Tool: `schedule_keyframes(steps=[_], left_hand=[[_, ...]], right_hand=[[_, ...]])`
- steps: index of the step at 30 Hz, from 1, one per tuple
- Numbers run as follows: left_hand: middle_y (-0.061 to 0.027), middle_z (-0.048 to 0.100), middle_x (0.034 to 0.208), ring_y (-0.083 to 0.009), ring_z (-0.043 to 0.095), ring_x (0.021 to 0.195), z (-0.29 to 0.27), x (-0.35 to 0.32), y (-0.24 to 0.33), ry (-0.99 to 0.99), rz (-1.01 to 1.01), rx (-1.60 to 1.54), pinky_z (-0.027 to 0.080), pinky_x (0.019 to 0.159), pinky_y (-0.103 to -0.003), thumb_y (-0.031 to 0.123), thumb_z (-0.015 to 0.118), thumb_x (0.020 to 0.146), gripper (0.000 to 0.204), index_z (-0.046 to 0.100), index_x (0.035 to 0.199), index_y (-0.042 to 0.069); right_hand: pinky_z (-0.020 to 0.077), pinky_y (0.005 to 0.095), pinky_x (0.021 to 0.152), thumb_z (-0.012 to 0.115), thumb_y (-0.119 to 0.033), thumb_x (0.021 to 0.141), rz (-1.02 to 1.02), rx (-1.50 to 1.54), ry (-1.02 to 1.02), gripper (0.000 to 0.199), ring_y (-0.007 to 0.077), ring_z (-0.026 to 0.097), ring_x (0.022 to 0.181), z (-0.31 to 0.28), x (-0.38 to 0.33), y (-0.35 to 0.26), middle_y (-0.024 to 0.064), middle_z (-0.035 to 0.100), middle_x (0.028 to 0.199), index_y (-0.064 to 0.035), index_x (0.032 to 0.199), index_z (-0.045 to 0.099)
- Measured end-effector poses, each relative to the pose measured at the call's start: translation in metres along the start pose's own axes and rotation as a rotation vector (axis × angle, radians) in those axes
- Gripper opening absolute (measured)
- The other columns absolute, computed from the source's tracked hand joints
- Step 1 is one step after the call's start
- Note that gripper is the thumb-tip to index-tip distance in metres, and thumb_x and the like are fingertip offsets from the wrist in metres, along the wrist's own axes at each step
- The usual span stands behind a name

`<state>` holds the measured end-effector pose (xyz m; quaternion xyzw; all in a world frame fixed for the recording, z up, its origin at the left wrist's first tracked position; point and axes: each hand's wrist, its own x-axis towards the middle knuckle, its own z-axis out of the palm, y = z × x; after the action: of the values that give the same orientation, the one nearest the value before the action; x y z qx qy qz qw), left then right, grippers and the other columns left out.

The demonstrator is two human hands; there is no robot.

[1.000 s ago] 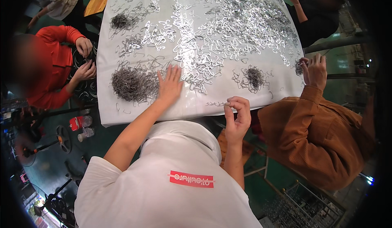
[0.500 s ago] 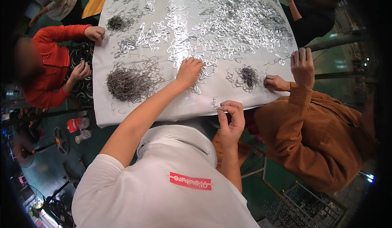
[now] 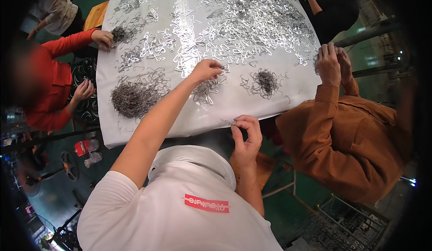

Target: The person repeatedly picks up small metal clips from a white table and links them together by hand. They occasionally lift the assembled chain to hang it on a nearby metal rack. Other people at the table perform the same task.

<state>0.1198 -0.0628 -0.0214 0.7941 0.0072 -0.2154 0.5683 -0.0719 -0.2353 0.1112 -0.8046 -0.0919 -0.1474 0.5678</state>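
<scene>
My left hand (image 3: 207, 70) reaches over the middle of the table, its fingertips drawn together above the shiny wire hooks (image 3: 209, 90). A small dark bit shows at those fingertips, too small to make out surely. Close to the table's near edge, my right hand (image 3: 248, 136) pinches a small linked bunch of bent wire hooks (image 3: 227, 122) between thumb and forefinger. Bright S-shaped wire hooks (image 3: 270, 21) lie spread thickly across the far side.
White sheeting covers the table (image 3: 171, 132). A dense pile of dark wire hooks (image 3: 128, 100) lies at left, a smaller heap (image 3: 266, 82) at right. Co-workers in a red top (image 3: 58, 66) and a brown jacket (image 3: 342, 138) sit at either side. Another in black is far right.
My left hand has shifted slightly left over the hooks. My right hand has moved a little left and down with its bunch. The brown-sleeved person's hands have come together at the table edge.
</scene>
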Motion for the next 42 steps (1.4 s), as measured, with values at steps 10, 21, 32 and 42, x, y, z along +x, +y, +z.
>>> schedule_keyframes(steps=[10, 21, 32, 42], left_hand=[[-0.0047, 0.066, 0.095, -0.0114, 0.060, 0.077, -0.069, -0.048, -0.024, -0.037, -0.144, -0.143, 0.051, 0.069, -0.030, 0.019, 0.064, 0.083, 0.036, 0.062, 0.116, 0.005], [-0.0014, 0.065, 0.083, -0.0086, 0.058, 0.073, -0.061, -0.083, -0.042, 0.116, -0.066, 0.030, 0.047, 0.064, -0.026, 0.014, 0.062, 0.081, 0.026, 0.068, 0.106, 0.007], [-0.0029, 0.065, 0.093, -0.0110, 0.059, 0.077, -0.071, -0.098, -0.056, 0.116, -0.179, -0.284, 0.047, 0.067, -0.023, 0.015, 0.061, 0.086, 0.024, 0.067, 0.107, 0.005], [-0.0046, 0.065, 0.100, -0.0135, 0.063, 0.087, -0.066, -0.091, -0.042, 0.122, -0.072, -0.589, 0.051, 0.076, -0.025, 0.013, 0.060, 0.088, 0.029, 0.061, 0.114, 0.000]], right_hand=[[0.0479, 0.0296, 0.070, 0.065, 0.005, 0.076, -0.030, 0.031, -0.015, 0.012, 0.0221, 0.059, 0.082, 0.020, -0.017, -0.010, 0.0107, 0.059, 0.093, -0.0009, 0.085, 0.061], [0.0480, 0.0284, 0.066, 0.066, 0.004, 0.076, -0.058, 0.033, -0.033, 0.011, 0.0201, 0.058, 0.078, 0.039, -0.034, -0.031, 0.0106, 0.059, 0.093, -0.0004, 0.085, 0.062], [0.0471, 0.0270, 0.062, 0.065, 0.005, 0.076, -0.077, 0.039, -0.045, 0.011, 0.0187, 0.057, 0.076, 0.045, -0.044, -0.039, 0.0101, 0.059, 0.092, -0.0004, 0.085, 0.062], [0.0474, 0.0276, 0.064, 0.065, 0.004, 0.076, -0.073, 0.037, -0.048, 0.010, 0.0189, 0.058, 0.076, 0.046, -0.040, -0.038, 0.0101, 0.059, 0.092, -0.0005, 0.085, 0.062]])
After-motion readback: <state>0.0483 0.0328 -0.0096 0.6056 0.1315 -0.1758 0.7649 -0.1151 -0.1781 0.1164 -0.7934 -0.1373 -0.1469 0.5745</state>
